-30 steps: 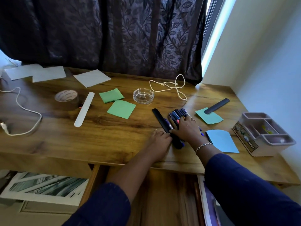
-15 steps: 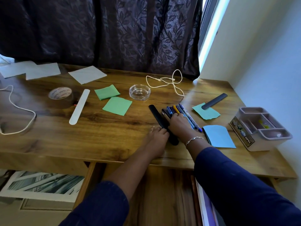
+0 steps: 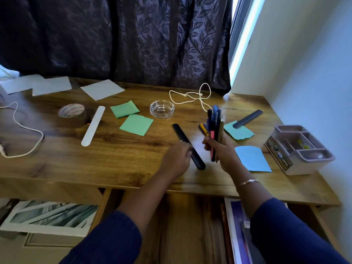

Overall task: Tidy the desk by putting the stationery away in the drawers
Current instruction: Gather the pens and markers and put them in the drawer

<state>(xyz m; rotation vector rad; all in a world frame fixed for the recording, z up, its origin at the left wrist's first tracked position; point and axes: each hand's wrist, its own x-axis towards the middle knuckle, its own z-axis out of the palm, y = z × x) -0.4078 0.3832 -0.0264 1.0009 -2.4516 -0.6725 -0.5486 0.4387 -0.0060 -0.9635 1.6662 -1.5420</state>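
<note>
right hand [image 3: 219, 153] grip clamped on bundle of pens [image 3: 215, 126], held upright above worktop [image 3: 114, 159], left hand [image 3: 178, 158] curled against black ruler [image 3: 182, 137] lying flat on worktop, cannot tell if grip closes on it, open drawer [image 3: 181, 225] below front edge

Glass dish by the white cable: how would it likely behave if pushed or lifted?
The glass dish looks thick-walled, so probably heavy for its size. Low and wide, it should slide on the smooth desk rather than tip. Likely breakable if dropped.
</note>
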